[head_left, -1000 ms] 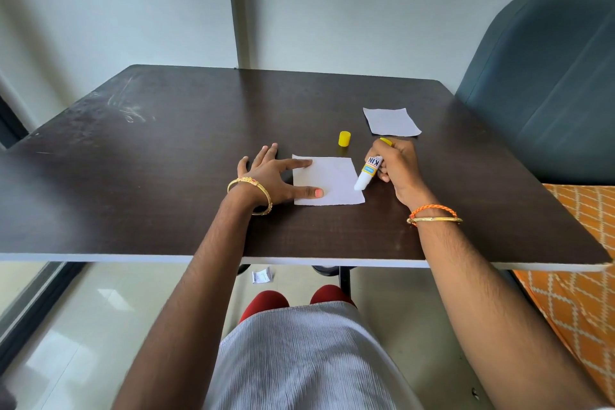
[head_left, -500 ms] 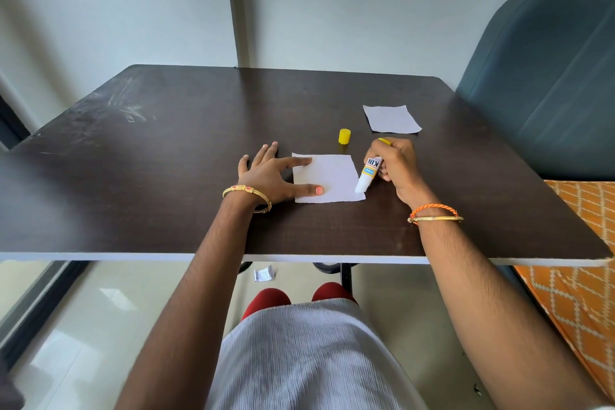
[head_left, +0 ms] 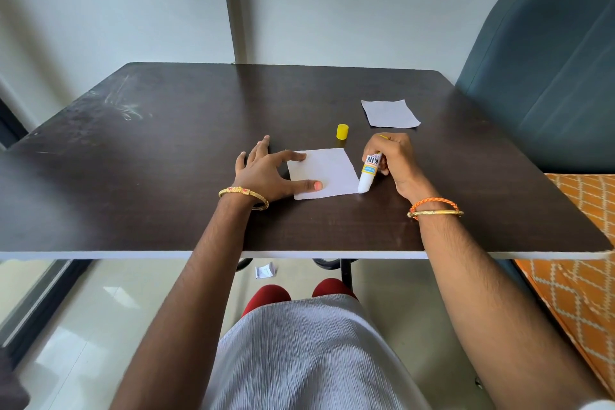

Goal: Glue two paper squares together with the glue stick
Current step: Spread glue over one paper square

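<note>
Table of dark brown wood w/ a white front edge, seen from above by a seated person looking down at both forearms.

Near square of white paper lies flat on the tabletop, roughly centre, close to the person. Left hand rests at its left side: fingers straight and spread, index fingertip on the paper's far-left corner, thumb w/ an orange-painted nail pressed on the near-left corner. Palm sits on the wood beside the sheet. Gold bangle on the left wrist.

Right hand is just right of the same sheet, fingers curled round a white glue stick w/ yellow-and-blue label. Stick is tilted, uncapped white tip pointing down and toward the person, tip at the paper's near-right corner; can't tell if the tip is on the paper or on the wood next to it. Orange braided band and thin gold bangle on the right wrist.

Small yellow plastic cap stands upright on the table, just beyond the near sheet's far edge, apart from both hands. Second square of white paper lies flat farther back and to the right, well apart from the first, nothing touching it.

Dark teal padded chair stands right of the table. Orange patterned fabric below it. Pale wall behind. Glossy tiled floor under the table w/ a scrap of white paper on it.
</note>
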